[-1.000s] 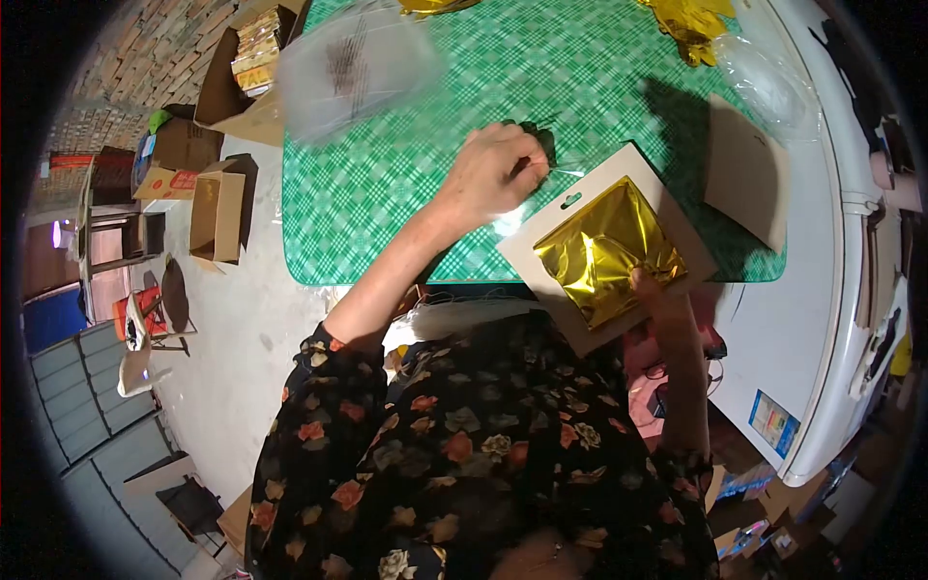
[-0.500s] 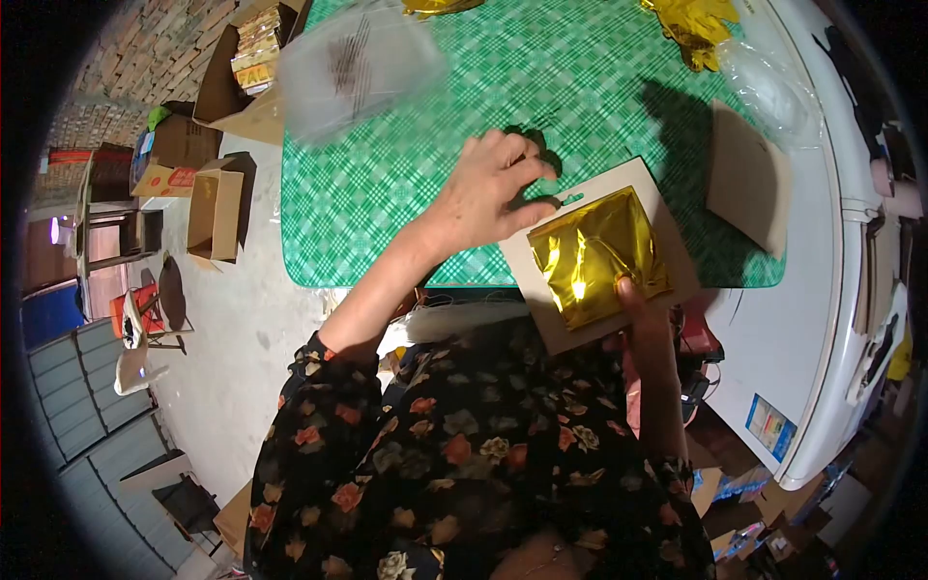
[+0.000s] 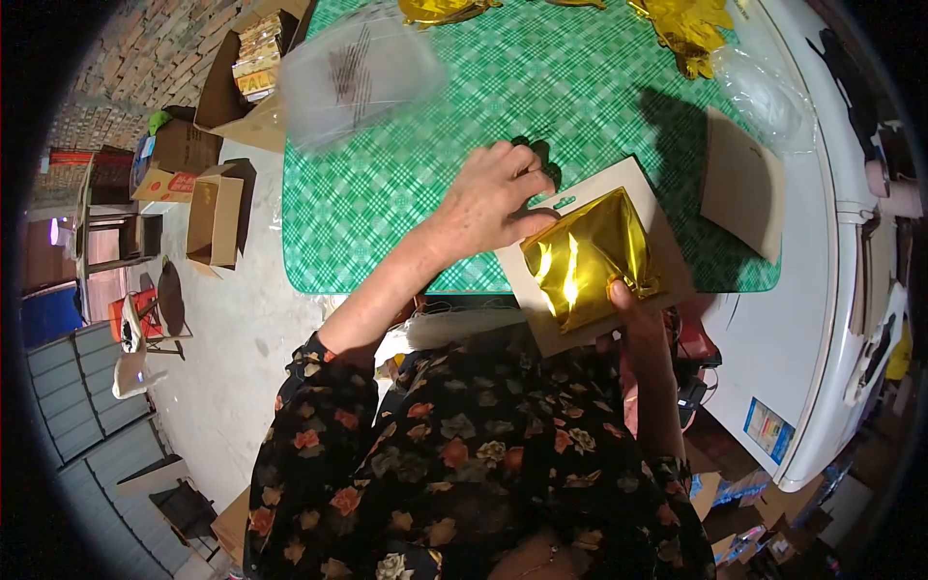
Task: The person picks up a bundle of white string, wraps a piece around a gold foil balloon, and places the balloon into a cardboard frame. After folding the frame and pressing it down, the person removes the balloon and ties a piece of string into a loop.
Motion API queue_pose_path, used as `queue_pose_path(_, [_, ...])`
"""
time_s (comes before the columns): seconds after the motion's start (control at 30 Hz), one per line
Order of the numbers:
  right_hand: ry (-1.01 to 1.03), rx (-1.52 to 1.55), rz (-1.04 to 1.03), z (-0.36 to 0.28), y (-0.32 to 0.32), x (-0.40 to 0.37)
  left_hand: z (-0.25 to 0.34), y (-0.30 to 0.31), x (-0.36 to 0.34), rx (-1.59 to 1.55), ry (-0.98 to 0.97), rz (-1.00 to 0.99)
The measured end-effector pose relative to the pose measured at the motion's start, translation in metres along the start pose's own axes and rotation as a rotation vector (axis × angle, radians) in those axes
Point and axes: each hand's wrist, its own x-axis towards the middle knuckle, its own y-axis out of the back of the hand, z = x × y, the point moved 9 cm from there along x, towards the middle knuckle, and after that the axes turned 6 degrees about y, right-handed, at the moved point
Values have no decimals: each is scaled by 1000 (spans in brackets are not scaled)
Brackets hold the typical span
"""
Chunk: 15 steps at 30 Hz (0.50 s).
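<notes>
The left hand (image 3: 498,198) is reaching in with fingers curled, pinching the upper edge of a white rectangular cardboard card (image 3: 592,193). The right hand (image 3: 635,307) is gripping the card from below, thumb pressing a shiny gold foil square (image 3: 578,256) onto it, over the green checked table (image 3: 416,145).

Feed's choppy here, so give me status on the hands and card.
Left hand holding card top edge. Right hand pinching card, thumb on gold foil. Nothing in the way.
</notes>
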Motion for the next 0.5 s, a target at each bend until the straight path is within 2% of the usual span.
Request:
queue_pose_path(0.17, [3, -43, 17, -8, 0, 2, 8, 0, 13, 30, -17, -56])
queue_pose_path(0.27, [-66, -33, 19, 2, 5, 2, 11, -2, 17, 34, -57, -53])
queue_pose_path(0.5, [32, -41, 13, 9, 14, 10, 18, -3, 19, 110, -151, -45])
